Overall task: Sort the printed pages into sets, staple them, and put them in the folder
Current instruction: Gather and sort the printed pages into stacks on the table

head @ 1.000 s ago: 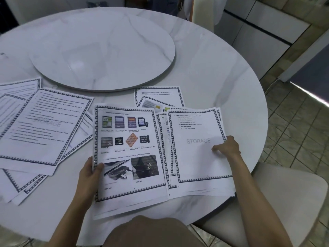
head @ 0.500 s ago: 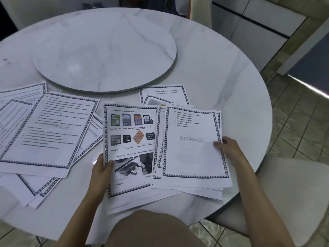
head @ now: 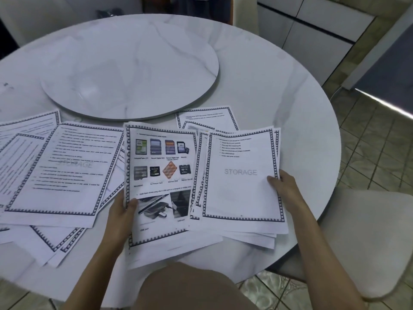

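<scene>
The left hand (head: 124, 205) is pinching the left edge of a white printed page with colour photos of memory cards (head: 159, 175), thumb on top near the picture of a USB reader, fingers tucked under the sheet. Over on the other side, the right hand (head: 282, 186) grips the right edge of a white bordered page marked STORAGE in grey (head: 241, 177), thumb pressed on its face, fingers curled behind. That STORAGE page overlaps the right margin of the photo page, and both ride on a fanned stack of white sheets (head: 252, 237) at the near edge of the round white marble desk (head: 279, 86). To the left lies a loose spread of white text pages with dark patterned borders (head: 67, 173), well overlapped, some skewed. Two more bordered sheets (head: 207, 118) peek out behind the held pages. A round white marble turntable (head: 129, 68) sits at the desk's middle, just beyond the paper. A pale chair seat (head: 368, 238) stands to the right, over beige floor tiles (head: 368, 148).
</scene>
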A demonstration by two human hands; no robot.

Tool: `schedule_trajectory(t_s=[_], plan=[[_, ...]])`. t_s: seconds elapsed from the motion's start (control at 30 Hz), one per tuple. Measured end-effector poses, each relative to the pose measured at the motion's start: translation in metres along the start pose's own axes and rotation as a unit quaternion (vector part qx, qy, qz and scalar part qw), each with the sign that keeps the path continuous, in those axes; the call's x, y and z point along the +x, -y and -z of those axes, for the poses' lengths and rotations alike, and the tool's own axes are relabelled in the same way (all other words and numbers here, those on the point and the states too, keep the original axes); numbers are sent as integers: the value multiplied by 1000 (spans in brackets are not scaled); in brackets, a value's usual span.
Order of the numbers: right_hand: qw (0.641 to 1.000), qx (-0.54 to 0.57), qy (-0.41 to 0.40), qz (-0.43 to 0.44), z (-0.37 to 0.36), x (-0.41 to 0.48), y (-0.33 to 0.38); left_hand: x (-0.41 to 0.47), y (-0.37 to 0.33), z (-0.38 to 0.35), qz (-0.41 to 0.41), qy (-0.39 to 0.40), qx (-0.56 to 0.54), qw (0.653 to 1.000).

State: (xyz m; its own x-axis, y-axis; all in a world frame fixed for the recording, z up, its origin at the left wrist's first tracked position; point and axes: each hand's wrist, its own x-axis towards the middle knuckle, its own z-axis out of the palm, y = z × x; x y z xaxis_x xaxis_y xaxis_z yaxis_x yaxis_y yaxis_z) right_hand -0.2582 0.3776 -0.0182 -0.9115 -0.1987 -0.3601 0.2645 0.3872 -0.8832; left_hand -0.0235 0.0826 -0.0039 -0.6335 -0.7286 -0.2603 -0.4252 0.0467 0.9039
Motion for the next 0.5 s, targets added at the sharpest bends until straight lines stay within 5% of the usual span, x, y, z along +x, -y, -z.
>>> schedule_trajectory(t_s=[0.37, 0.5], plan=[[989, 135, -57, -26, 2, 7, 14, 11, -2, 85, -29, -131, -82, 988], [990, 139, -29, -16, -26, 7, 26, 13, 5, 130, -31, -104, -125, 986]])
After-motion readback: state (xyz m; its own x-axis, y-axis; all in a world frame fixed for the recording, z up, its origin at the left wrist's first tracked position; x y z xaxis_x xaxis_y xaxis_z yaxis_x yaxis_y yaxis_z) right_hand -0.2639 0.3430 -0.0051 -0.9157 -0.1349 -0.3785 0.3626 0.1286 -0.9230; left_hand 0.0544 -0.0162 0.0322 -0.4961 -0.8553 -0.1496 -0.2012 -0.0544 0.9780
